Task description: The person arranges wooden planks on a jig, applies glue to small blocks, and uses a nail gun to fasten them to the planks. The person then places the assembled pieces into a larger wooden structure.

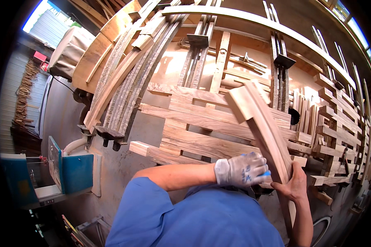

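A long wooden beam [270, 142], with a short wider block at its upper end, stands tilted in front of me on the right. My bare right hand [293, 183] is wrapped round its lower part, thumb across the near face. My left hand [244, 169] wears a grey-white work glove and lies close to the beam's left side, its fingers curled. Small bits of blue show at its fingertips; what they belong to is too small to make out. Behind the beam, a frame of joined wooden slats [206, 142] spreads out to the left.
Long metal clamp bars [132, 82] stand at the left, with more clamps [283, 61] behind the slats. Other slatted wooden pieces [338, 131] stack up at the right. A blue machine [76, 173] stands at the lower left. One long pale strip [251, 18] crosses the top.
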Tool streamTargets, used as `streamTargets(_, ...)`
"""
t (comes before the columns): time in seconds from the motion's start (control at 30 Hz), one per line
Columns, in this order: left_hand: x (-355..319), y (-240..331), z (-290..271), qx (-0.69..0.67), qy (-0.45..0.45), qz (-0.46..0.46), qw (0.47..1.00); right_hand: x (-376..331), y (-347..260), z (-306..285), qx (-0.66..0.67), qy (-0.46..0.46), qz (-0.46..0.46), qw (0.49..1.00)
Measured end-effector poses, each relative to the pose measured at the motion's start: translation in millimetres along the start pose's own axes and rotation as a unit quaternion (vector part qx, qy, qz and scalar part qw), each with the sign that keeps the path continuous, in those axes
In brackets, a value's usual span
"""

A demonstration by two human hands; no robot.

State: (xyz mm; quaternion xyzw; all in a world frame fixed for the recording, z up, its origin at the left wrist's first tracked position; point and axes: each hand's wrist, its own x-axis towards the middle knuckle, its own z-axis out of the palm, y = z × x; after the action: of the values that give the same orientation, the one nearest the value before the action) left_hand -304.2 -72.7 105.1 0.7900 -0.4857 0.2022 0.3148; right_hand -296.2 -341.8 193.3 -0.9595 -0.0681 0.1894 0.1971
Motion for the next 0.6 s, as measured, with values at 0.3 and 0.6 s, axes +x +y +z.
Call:
streamTargets(0.3, -45, -16, -12, 0.187, -0.159, -0.260, 0.934, 94, -72, 67, -0.109, -0.099, -0.227, 0.963)
streamTargets(0.6, -94, -34, 10, 0.247, -0.134, -0.288, 0.915, 129, -81, 120, -0.158, -0.076, -0.281, 0.943)
